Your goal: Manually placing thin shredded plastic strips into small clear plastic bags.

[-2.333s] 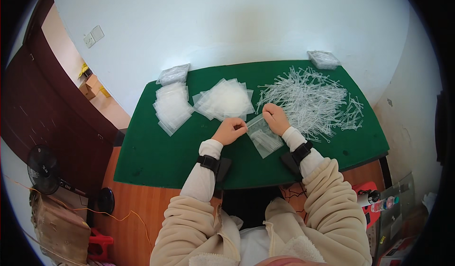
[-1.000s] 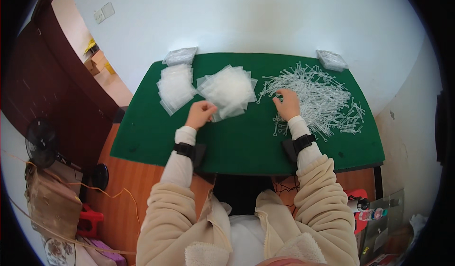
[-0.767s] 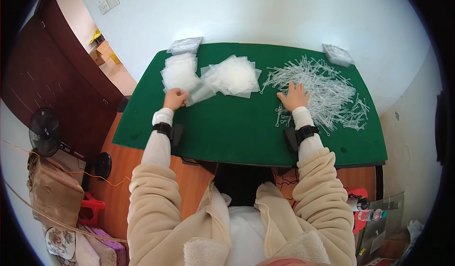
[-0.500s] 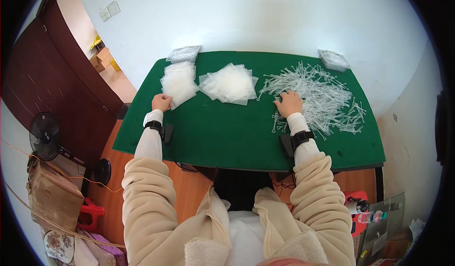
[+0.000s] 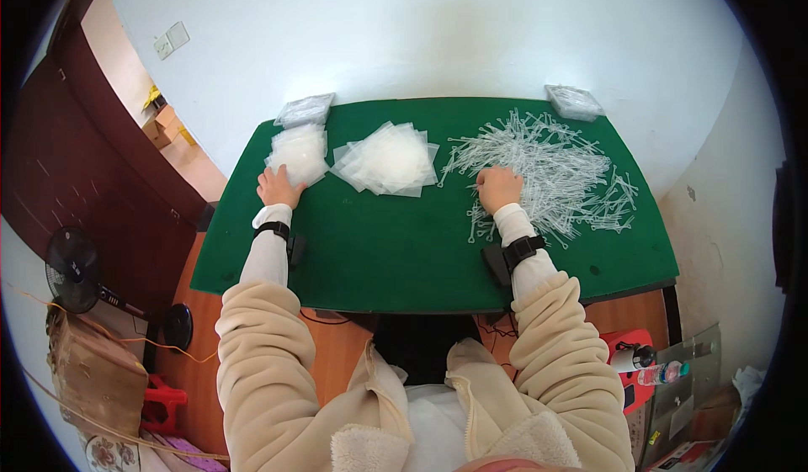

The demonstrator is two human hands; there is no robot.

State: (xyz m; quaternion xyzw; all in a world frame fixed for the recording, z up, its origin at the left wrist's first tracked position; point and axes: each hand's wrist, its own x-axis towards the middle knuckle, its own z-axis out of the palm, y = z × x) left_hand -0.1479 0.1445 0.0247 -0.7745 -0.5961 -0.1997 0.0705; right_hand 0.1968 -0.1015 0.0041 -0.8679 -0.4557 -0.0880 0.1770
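- The heap of clear sticks (image 5: 560, 169) is on the right side of the table. The right hand (image 5: 501, 188) is at its near left edge, so most of the heap lies to the right of that hand and far of it. The right hand is much nearer to it than the left hand.
- The sticks are thin and see-through, with little loops on some ends. They point every which way, so the heap has no one long direction.
- The right hand has its fingers curled down. They are small and partly hidden here, so I can't tell if they pinch a stick.
- The left hand (image 5: 279, 190) has its fingers spread. It touches the near edge of the left bag pile (image 5: 298, 154), which runs from near to far.
- The middle bag pile (image 5: 389, 159) sits between the two hands, a bit farther off. Its bags are flat, whitish and fanned out, and neither hand touches it.
- A shiny pack (image 5: 305, 110) sits at the far left corner, and another pack (image 5: 575, 102) at the far right.
- Under them all is the green table (image 5: 387, 245).
- Off to the left, on the floor, is a black fan (image 5: 73, 268).
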